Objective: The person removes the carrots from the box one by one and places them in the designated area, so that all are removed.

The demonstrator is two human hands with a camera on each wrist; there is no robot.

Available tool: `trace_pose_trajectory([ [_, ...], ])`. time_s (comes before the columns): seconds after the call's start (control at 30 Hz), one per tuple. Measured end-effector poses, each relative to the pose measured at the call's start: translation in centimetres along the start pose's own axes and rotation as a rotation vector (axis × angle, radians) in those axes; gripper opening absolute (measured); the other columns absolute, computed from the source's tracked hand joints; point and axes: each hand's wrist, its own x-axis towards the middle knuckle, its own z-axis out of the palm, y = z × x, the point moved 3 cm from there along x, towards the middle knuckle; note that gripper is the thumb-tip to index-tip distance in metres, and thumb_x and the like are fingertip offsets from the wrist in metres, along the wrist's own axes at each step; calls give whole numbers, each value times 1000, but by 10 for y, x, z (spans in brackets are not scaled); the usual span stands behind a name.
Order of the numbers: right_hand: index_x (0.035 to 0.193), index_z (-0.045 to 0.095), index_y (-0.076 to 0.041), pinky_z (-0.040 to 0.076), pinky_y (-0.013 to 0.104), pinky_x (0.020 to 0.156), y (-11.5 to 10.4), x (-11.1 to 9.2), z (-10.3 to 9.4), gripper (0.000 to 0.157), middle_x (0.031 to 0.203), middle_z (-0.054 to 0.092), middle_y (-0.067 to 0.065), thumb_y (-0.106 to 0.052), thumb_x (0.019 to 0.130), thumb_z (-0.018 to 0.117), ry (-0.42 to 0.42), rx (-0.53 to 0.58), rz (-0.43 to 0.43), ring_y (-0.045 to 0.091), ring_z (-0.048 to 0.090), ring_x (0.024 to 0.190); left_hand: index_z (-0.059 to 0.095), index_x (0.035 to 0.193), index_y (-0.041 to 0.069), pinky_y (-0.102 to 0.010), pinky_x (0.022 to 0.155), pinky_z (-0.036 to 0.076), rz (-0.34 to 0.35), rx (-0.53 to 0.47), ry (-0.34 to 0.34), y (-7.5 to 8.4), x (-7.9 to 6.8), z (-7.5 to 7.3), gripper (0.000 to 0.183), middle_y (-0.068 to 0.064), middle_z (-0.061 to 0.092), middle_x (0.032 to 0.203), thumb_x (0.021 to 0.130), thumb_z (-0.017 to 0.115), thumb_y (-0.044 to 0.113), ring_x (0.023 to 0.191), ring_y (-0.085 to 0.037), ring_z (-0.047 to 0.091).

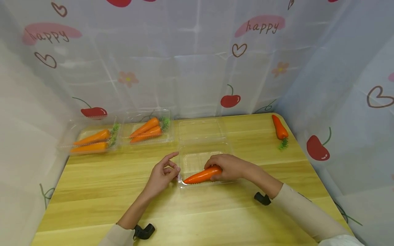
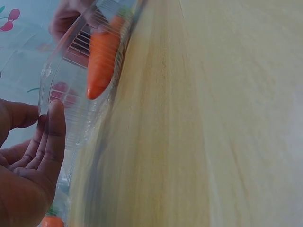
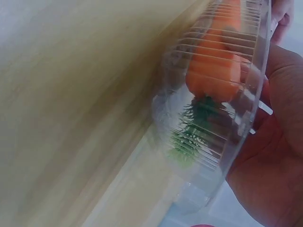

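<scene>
An open clear plastic clamshell box lies on the table in front of me, its lid folded back. Inside its near side is an orange carrot, tip to the left. My right hand grips that carrot by its thick end; its green leafy top shows through the ribbed wall in the right wrist view. At the box's left edge, my left hand pinches the rim between thumb and finger, as the left wrist view shows.
Two clear boxes stand at the back left, each with two carrots: the left pair and the right pair. A single carrot lies near the back right corner of the wooden table. A patterned curtain hangs behind.
</scene>
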Motion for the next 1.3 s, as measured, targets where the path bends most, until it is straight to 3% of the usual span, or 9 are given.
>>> trace_pose_trajectory([
  [0.23, 129, 75, -22, 56, 39, 100, -4, -1, -17, 34, 126, 72, -7, -30, 97, 83, 51, -30, 17, 13, 64, 108, 47, 162, 11, -19, 50, 46, -6, -13, 2, 2, 0, 1, 61, -21, 65, 105, 105, 70, 8, 71, -35, 72],
  [0.47, 129, 74, -24, 56, 39, 100, -1, -7, -32, 36, 127, 72, -8, -32, 96, 84, 115, -23, 4, 13, 64, 109, 47, 162, 10, -30, 55, 57, -14, -18, 8, 1, -1, -1, 61, -22, 65, 106, 105, 69, 6, 74, -27, 75],
  [0.7, 127, 73, -24, 58, 36, 87, 6, -20, -51, 37, 120, 72, -7, -32, 94, 87, 242, 110, 33, 12, 63, 97, 48, 161, 13, -38, 67, 66, -13, -60, 2, 1, -1, 0, 61, -15, 65, 104, 105, 70, 7, 73, -12, 74],
  [0.87, 128, 73, -23, 61, 39, 85, 18, -32, -65, 39, 117, 73, -4, -33, 93, 88, 348, 189, 57, 15, 65, 98, 48, 161, 11, -38, 65, 65, -4, -61, -6, 0, 0, 1, 61, -14, 65, 103, 105, 71, 8, 72, -12, 73],
  [1.0, 126, 73, -20, 61, 39, 87, 31, -40, -74, 38, 117, 73, -1, -29, 93, 88, 444, 191, 82, 17, 66, 97, 47, 162, 9, -37, 66, 66, 3, -59, -4, -1, 1, 1, 62, -17, 65, 105, 105, 70, 6, 72, -11, 74],
  [1.3, 127, 71, -18, 59, 35, 84, 76, -57, -70, 37, 113, 71, 2, -30, 95, 85, 582, 188, 204, 20, 64, 97, 46, 162, 9, -33, 64, 64, -17, -61, 0, -2, 0, 2, 62, -21, 65, 106, 105, 70, 5, 72, -14, 73],
])
